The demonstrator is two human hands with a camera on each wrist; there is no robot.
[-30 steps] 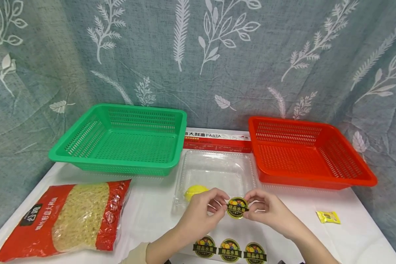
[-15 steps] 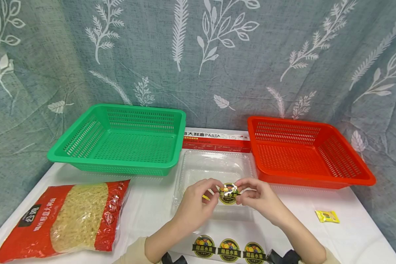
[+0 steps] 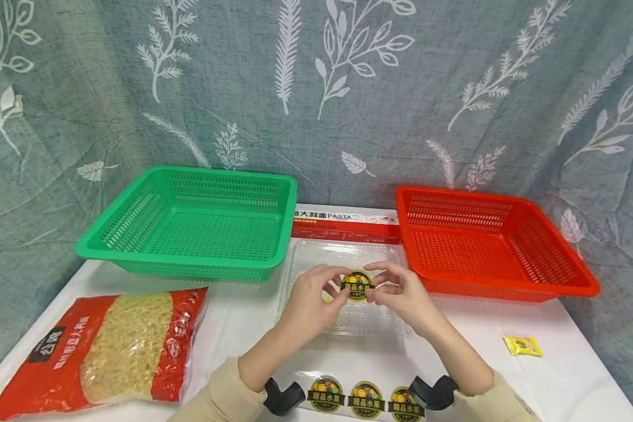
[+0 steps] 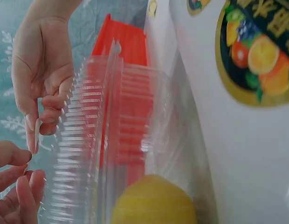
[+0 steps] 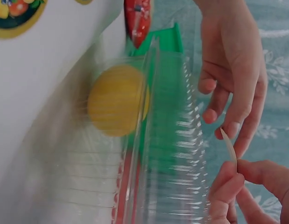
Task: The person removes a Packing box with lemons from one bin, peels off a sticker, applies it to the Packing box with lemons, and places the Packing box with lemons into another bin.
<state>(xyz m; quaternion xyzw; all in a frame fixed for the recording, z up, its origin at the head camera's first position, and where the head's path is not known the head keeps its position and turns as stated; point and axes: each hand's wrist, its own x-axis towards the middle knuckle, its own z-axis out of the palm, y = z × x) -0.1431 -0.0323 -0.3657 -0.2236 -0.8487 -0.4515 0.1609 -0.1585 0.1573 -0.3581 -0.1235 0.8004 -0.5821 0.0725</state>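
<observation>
A round black-and-gold sticker [image 3: 357, 285] with a fruit picture and Chinese characters is stretched between both hands. My left hand [image 3: 316, 296] pinches its left edge and my right hand [image 3: 403, 293] its right edge. Edge-on in the right wrist view, the sticker [image 5: 229, 143] looks like a thin pale sliver between the fingertips. Beneath the hands stands a clear plastic clamshell box [image 3: 374, 326], apart from the sticker. Inside it lies a yellow lemon-like fruit [image 4: 154, 203], mostly hidden by my left hand in the head view.
Several matching stickers [image 3: 366, 400] lie on a sheet at the front. A green basket [image 3: 190, 265] stands back left, a red basket [image 3: 496, 286] back right. Between them is a red-and-white pasta box [image 3: 345, 228]. A pasta bag [image 3: 126, 346] lies left, a small yellow packet [image 3: 522, 346] right.
Both hands have moved forward and slightly left with the sticker, from in front of the clear box to above it. Black wrist straps and sleeves have come into view.
</observation>
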